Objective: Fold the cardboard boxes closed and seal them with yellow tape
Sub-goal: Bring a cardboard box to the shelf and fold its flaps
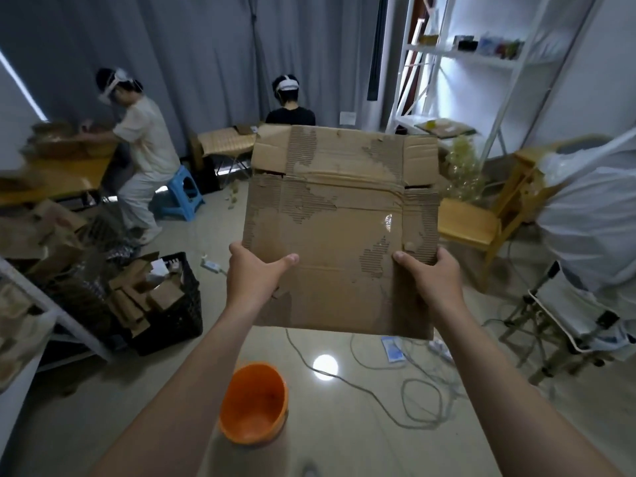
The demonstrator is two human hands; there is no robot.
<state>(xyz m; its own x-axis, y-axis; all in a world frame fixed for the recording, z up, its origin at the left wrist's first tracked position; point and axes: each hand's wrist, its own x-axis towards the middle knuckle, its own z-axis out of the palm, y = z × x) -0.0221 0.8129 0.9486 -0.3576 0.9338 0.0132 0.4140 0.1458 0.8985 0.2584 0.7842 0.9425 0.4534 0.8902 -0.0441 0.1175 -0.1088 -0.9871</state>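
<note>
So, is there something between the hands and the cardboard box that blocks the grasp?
Nothing visible does. The left hand and the right hand both grip the cardboard box directly at its lower side edges, with the thumbs on its near face, and hold it up above the floor.

The flat brown cardboard box is looking matt and rough, showing bare corrugated ribs where its paper skin is torn, while a strip of clear tape is gleaming on it. The round orange plastic bucket is looking smooth, and the pale polished floor is shining.
</note>
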